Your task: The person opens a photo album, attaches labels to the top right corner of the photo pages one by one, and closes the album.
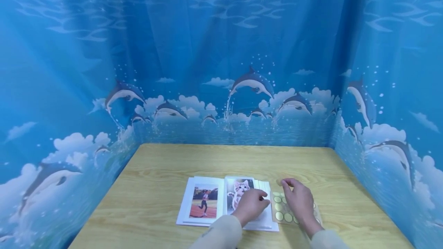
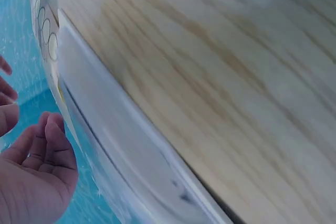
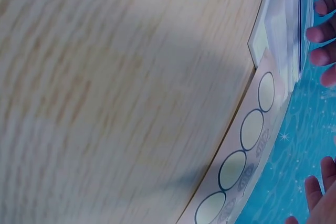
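Note:
An open photo album [image 1: 221, 203] lies on the table, a runner photo [image 1: 203, 201] on its left page and a kitten photo [image 1: 238, 190] on its right. My left hand [image 1: 252, 205] hovers over the right page, fingers bent, with nothing seen between them. In the left wrist view the left hand [image 2: 42, 171] has its fingers close together. Beside the album is a sheet of round stickers [image 1: 278, 216]. Above it, my right hand [image 1: 300, 200] pinches a small pale round sticker [image 1: 278, 182] at the fingertips. The right wrist view shows the right hand [image 3: 323, 198] only in part.
The wood-grain table [image 1: 155, 180] extends around the album and sheet. Blue curtains with dolphins [image 1: 252, 83] hang behind it and on both sides. The sticker sheet [image 3: 231, 169] lies up against the album's edge [image 3: 260, 45].

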`<state>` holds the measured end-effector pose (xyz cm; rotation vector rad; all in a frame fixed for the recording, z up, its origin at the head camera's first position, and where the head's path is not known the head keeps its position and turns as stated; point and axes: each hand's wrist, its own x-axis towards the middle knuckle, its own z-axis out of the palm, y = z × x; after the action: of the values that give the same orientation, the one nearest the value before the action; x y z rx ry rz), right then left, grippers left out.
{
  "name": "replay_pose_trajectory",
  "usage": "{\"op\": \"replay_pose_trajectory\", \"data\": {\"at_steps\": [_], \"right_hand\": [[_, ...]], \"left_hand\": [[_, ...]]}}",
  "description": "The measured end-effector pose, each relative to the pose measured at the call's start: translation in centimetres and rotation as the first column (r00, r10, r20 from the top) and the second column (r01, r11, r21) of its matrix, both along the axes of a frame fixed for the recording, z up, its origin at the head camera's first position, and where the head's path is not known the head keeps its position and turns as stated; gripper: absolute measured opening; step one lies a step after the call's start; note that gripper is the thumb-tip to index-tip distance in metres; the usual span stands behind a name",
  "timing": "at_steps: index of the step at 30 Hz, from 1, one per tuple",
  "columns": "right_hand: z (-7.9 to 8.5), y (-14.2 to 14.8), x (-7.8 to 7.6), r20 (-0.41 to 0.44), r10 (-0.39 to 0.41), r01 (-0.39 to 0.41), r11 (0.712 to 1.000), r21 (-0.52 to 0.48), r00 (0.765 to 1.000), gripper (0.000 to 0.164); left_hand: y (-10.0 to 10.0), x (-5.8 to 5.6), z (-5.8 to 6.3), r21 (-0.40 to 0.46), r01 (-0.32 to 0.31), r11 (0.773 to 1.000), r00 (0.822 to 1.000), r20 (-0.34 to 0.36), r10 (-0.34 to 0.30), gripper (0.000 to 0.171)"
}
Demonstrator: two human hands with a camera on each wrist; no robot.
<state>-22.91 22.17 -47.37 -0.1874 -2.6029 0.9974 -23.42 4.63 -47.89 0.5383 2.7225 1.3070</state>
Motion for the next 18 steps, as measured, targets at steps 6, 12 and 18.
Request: {"op": "replay_pose_trajectory", "data": {"at_steps": [6,12,18], "right_hand": [[-0.5,-0.5,-0.2,-0.005,0.005,-0.005,1.000,0.014,1.000,0.028],[-0.6,-0.9,-0.3,0.006,0.008,-0.008,1.000,-0.011,1.000,0.027],[-0.8,-1.4,-0.4,0.006,0.030,-0.030,0.999,-0.014,1.000,0.027]], "left_hand": [[-1.7,-0.2,0.6,0.082,0.016,0.996,0.999,-0.031,-0.014,0.032],[-3.9,-0.6,1.0,0.092,0.018,0.996,1.000,0.002,-0.018,0.039],[-6.8,-0.8,0.9,-0.068,0.018,0.997,0.997,-0.068,-0.023,0.042]]}}
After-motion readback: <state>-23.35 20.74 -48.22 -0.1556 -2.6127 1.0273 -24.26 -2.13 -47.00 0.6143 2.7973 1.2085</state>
